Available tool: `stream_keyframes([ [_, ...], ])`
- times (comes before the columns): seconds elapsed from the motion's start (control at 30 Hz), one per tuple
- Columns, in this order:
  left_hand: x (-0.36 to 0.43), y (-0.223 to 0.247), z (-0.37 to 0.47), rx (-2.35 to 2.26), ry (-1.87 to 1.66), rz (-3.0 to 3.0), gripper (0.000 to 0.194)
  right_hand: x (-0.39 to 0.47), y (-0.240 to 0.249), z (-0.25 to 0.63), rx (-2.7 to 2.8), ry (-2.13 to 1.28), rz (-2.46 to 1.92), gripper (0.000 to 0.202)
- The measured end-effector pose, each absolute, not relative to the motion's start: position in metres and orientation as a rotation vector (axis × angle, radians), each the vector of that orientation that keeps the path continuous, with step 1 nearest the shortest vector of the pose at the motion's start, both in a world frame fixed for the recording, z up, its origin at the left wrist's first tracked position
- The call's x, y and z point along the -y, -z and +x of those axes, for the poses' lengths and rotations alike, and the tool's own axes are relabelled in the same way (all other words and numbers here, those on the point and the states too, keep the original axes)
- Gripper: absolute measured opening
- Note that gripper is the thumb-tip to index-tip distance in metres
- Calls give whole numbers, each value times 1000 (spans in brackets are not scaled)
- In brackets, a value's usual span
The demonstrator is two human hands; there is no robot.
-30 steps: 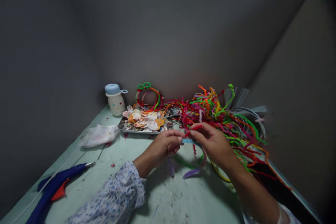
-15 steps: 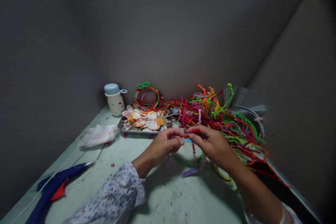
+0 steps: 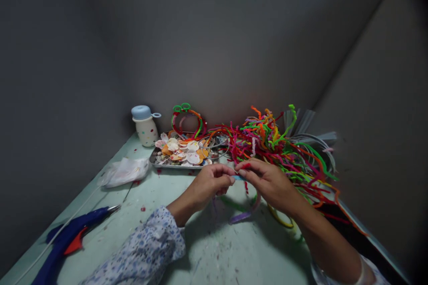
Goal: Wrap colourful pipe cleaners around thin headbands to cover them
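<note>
My left hand (image 3: 212, 184) and my right hand (image 3: 265, 185) meet over the middle of the table, each with thumb and forefinger pinched. A red pipe cleaner (image 3: 246, 166) shows at my right fingertips. What my left fingers pinch is mostly hidden; a thin tip shows between the hands. Below them curves a band of fuzzy pipe cleaner with a purple stretch (image 3: 240, 217), a pink one and a green one; whether my hands hold it, I cannot tell. Behind the fingertips is a small light-blue piece (image 3: 238, 178).
A metal tray (image 3: 180, 168) holds petal-shaped pieces, with a finished-looking pipe cleaner headband (image 3: 202, 124) on its back edge. Loose pipe cleaners (image 3: 264, 142) heap at the right. At the left are a bottle (image 3: 147, 131), a plastic bag (image 3: 125, 172) and a blue glue gun (image 3: 73, 231).
The red strand at my right fingertips has shifted slightly, and more of the light-blue piece shows. Both hands stay in nearly the same place, still pinched.
</note>
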State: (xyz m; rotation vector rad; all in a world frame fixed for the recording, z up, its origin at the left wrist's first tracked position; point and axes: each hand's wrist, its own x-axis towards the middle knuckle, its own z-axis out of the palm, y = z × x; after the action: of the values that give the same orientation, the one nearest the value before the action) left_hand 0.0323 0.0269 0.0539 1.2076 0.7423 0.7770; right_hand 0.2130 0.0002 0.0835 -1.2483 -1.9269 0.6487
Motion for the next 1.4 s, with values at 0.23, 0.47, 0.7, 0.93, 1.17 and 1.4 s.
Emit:
stream_keyframes([
  [0.23,-29,-53,33,-762,-761,1187,19,0,-81,209,1902,-689,-1273,18],
  [0.47,-32,-55,28,-732,-805,1085,26,-10,-78,223,1411,-720,-1251,18],
  [0.7,-47,-59,12,-641,-708,914,19,-9,-93,249,1441,-1017,-1337,21],
  [0.93,-51,-22,22,-909,-540,1127,15,-14,-73,233,1676,-1050,-1333,24],
  [1.17,-39,-21,32,-973,-787,1746,25,-20,-46,203,1711,-933,-1335,23],
  [1.4,-46,-9,30,-1003,-793,1411,29,-43,-32,195,1747,-814,-1471,36],
])
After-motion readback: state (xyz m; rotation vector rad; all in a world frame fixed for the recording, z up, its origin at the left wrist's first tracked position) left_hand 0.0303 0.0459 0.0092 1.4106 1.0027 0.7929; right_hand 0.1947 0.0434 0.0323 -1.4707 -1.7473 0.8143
